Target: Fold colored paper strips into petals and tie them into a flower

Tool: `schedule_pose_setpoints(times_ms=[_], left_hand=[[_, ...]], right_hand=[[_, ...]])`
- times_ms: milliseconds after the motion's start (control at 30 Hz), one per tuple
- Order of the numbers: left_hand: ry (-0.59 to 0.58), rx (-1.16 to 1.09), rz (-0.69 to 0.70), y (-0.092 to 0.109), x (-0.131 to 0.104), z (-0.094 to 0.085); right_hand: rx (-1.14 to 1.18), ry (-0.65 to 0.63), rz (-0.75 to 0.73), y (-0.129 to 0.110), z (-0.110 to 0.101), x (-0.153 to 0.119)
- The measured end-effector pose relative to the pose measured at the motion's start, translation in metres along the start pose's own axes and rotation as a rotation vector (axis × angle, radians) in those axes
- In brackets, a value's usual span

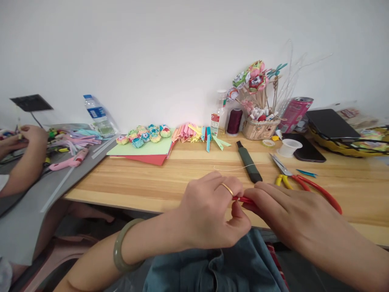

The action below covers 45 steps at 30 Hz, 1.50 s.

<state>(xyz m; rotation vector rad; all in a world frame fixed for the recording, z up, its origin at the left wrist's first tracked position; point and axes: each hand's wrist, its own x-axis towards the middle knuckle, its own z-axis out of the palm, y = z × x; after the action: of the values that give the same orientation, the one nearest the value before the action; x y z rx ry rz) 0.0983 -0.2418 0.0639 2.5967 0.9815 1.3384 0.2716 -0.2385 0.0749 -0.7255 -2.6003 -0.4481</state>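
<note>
My left hand (212,211), with a gold ring on one finger and a bangle on the wrist, is closed on one end of a small red piece (245,200), which looks like folded paper. My right hand (291,215) pinches the other end, and the fingers cover most of it. The hands almost meet above the table's front edge. A thin pale thread (240,167) runs over the table just beyond my left hand. Past my right fingers lie a dark green pen-shaped tool (249,162) and scissors (304,178) with red and yellow handles.
Folded paper balls (148,134) rest on green and red sheets (139,150). Along the wall stand a maroon thread spool (234,121), a glass bottle (219,113) and a basket of paper flowers (259,127). On the left, a co-worker's hands (32,136) are near a pink glue gun (69,160).
</note>
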Motion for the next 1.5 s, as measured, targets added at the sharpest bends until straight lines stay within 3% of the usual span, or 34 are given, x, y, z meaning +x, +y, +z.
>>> schedule_pose_setpoints(times_ms=[233,467,533,667,733,833,900,967,1067,1267,1500], left_hand=[[-0.215,-0.203,0.045,-0.01,0.003,-0.012],[-0.448,-0.069,0.107,-0.011,0.009,-0.022],[-0.481,-0.128,-0.014,-0.012,0.011,-0.022],[-0.624,-0.635,-0.586,-0.025,0.011,-0.015],[-0.666,-0.834,-0.757,-0.033,0.01,-0.008],[-0.504,-1.086,-0.93,-0.044,0.005,0.003],[-0.357,-1.217,-1.033,-0.047,0.002,0.01],[-0.273,-1.315,-1.081,-0.048,0.0,0.014],[-0.279,-1.345,-1.068,-0.048,0.0,0.015],[-0.341,-1.234,-1.025,-0.046,0.004,0.008],[-0.31,-1.199,-1.052,-0.043,0.005,0.004]], right_hand=[[0.008,-0.006,-0.027,0.006,-0.003,-0.003],[0.108,-0.051,-0.09,0.005,-0.002,0.0],[0.114,-0.093,-0.061,0.009,0.002,-0.003],[0.172,-0.146,0.098,0.023,0.015,-0.006],[0.225,-0.113,0.244,0.03,0.022,-0.005],[0.229,0.093,0.425,0.033,0.034,-0.002],[0.225,0.201,0.418,0.029,0.042,0.001],[0.241,0.195,0.346,0.021,0.049,0.002],[0.27,0.112,0.273,0.013,0.054,0.005],[0.427,-0.018,0.277,0.014,0.049,0.009],[0.61,0.031,0.219,0.015,0.058,0.007]])
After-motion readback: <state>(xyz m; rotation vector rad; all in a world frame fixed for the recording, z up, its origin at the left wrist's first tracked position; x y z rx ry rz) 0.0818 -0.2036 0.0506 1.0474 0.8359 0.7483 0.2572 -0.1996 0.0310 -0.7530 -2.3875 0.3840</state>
